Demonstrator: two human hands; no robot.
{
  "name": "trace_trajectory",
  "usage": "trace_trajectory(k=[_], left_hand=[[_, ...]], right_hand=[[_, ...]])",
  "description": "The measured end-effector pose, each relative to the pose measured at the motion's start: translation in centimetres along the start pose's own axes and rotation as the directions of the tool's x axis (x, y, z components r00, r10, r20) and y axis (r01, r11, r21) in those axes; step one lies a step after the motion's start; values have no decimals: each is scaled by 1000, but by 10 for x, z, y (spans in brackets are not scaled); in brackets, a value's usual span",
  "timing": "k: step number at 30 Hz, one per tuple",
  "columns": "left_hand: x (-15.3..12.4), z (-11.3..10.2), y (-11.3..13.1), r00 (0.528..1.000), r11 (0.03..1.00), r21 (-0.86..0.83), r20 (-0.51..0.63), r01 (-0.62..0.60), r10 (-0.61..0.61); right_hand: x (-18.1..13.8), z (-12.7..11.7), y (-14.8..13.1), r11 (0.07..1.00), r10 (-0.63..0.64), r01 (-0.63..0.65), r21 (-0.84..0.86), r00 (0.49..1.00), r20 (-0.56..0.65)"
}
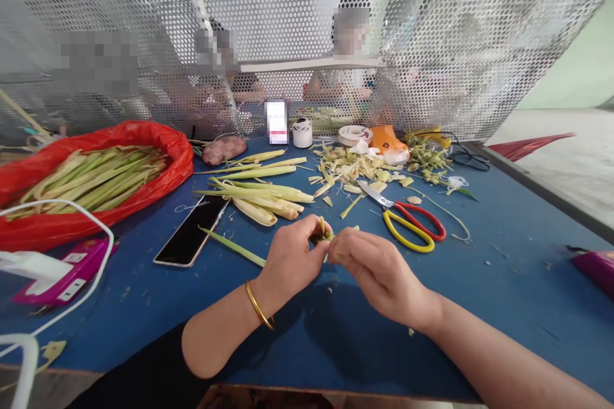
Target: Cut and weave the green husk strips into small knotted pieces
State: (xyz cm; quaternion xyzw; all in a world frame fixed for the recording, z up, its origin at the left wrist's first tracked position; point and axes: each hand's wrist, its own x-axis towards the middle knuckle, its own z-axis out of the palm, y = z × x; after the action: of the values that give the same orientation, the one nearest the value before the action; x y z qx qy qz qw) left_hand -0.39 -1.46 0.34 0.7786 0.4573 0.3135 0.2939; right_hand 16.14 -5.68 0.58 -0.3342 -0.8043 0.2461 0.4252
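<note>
My left hand (291,254), with a gold bangle at the wrist, grips a small bunched piece of green husk (323,230) between thumb and fingers. Fingertips pinched, my right hand (381,268) meets that piece from the other side; what lies between them is mostly hidden. Beyond my left hand lies a pile of long pale-green husks (268,198), like corn husks. One narrow green strip (235,247) runs toward my left wrist. Scissors (407,220) with red and yellow handles lie spread past my right hand.
A red bag (177,147) of husks stands left, near a phone (192,233) and purple power strip (79,271). Husk scraps (348,169), a tape roll (355,135), thread spool (302,133), orange packet (386,139) and small bundles (429,156) lie behind. Perforated sheeting (297,13) separates other people.
</note>
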Motion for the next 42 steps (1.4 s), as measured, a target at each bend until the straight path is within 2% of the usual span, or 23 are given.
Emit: trace_trajectory(k=[1,3,5,7,9,11,12,14,17,19,21,24,26,29,31,33,35,38,40,42], left_hand=[[0,-1,1,999,998,53,27,-35,33],[-1,-3,3,985,986,91,114,-140,129],[-1,-8,5,946,968,20,220,-249,239],[-1,-13,7,906,955,-126,305,-268,294],[-1,-16,7,905,941,-297,336,-162,262],[-1,-17,7,926,880,-475,330,-3,182],[0,-16,6,939,828,-555,318,72,131],[1,-14,4,962,714,-678,271,172,26],[4,-9,0,976,606,-766,191,216,-106],[6,-6,-1,975,574,-790,147,217,-166],[7,-4,-2,970,554,-806,101,209,-220],[8,-1,-2,959,565,-800,46,203,-280],[7,0,-1,959,629,-748,36,213,-281],[2,2,1,981,827,-538,3,163,-192],[-1,3,2,994,938,-332,-5,100,-108],[-4,2,3,998,982,-177,38,64,-58],[-4,0,5,988,982,-178,150,69,-42],[-2,-5,10,933,915,-367,360,166,-25],[-1,-9,12,898,841,-485,440,240,-3],[0,-10,12,898,762,-579,440,289,-6]], right_hand=[[1,-2,2,989,95,-90,114,995,-40],[3,-7,5,902,304,-261,343,950,-76],[5,-13,9,753,464,-383,536,885,-20],[8,-19,12,581,542,-454,675,835,94],[9,-23,15,413,572,-497,763,794,207],[10,-24,17,281,586,-504,817,764,270],[10,-23,18,237,590,-492,838,758,278],[10,-20,18,206,590,-459,864,763,264],[10,-12,13,293,592,-412,863,787,175],[9,-7,9,422,579,-365,830,813,63],[7,-2,7,600,512,-297,743,856,-71],[4,3,4,877,306,-207,434,937,-171],[1,4,2,981,138,-119,152,982,-127],[-1,4,0,987,-58,57,-152,998,0],[-1,2,-1,972,-98,104,-210,994,37],[0,-1,-1,984,-63,65,-167,998,20],[2,-5,2,996,22,-26,-84,999,-46],[6,-14,12,987,157,-162,-22,976,-148],[9,-18,19,968,246,-249,-5,960,-135],[10,-21,25,941,337,-337,10,939,-70]])
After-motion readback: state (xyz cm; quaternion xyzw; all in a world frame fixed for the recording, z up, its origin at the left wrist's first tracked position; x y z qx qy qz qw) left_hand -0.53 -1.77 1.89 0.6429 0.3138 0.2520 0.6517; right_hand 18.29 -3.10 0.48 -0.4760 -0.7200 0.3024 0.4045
